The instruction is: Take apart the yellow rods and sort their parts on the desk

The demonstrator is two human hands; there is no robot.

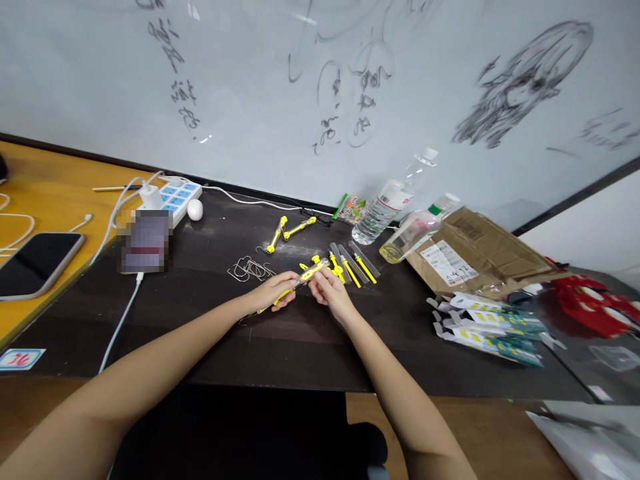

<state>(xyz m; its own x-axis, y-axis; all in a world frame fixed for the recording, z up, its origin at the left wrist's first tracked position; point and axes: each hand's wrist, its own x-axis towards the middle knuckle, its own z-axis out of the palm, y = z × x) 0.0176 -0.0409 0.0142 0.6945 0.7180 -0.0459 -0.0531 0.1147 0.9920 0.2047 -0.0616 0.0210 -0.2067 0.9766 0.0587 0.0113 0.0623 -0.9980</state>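
Observation:
My left hand (280,289) is closed around a slim yellow tool with a clear part (313,270), slanting up to the right. The fingers of my right hand (327,287) pinch near its upper right end. What the tool is for does not show. Just left of it lies a tangled pile of thin metal hooks (249,269). Two similar yellow pieces (277,235) rest farther back, one with a hook at its end. Beyond my right hand are several clear tubes with yellow rods (353,265), and loose yellow parts (316,259) lie close behind the tool.
At the back right stand a water bottle (383,210), a bottle of yellow liquid (417,230) and a cardboard parcel (475,250). Flattened printed boxes (490,327) lie in front. Left are a power strip (180,200), a phone on a cable (146,243) and another phone (43,263).

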